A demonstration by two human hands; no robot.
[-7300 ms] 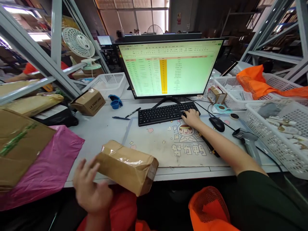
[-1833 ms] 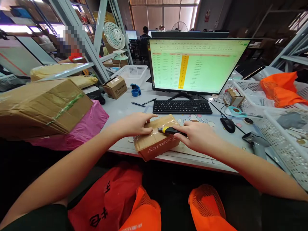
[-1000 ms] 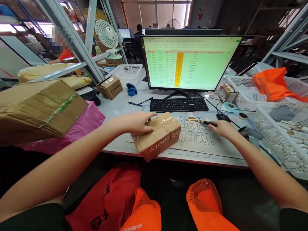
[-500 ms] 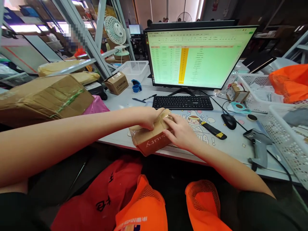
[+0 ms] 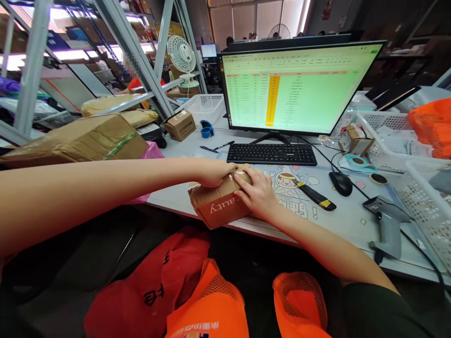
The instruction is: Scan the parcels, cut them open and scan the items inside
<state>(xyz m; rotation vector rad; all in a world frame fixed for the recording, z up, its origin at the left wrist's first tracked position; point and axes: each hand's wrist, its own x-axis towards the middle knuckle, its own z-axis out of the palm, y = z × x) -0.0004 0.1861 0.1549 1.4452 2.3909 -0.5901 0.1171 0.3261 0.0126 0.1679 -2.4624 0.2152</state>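
Observation:
A small brown cardboard box (image 5: 222,209) with "eauty" lettering on its side lies tilted at the desk's front edge. Clear tape shines on its top. My left hand (image 5: 215,174) is closed at the top of the box, its fingertips tucked out of sight by the taped flap. From the right, my right hand (image 5: 260,191) grips the box, fingers bent over the top and the thumb against the lettered side. To the right of that hand, a black and yellow utility knife (image 5: 315,195) rests on the printed desk mat.
Behind the box stand a keyboard (image 5: 271,154) and a monitor (image 5: 303,94). A mouse (image 5: 340,183), a barcode scanner (image 5: 386,225) and white baskets (image 5: 423,206) occupy the right. A large carton (image 5: 88,141) and a small perfume box (image 5: 180,125) are on the left.
The view has shifted slightly left, so the surroundings sit farther right. My right-hand fingers have drawn in over the box top; the left hand stays on the box.

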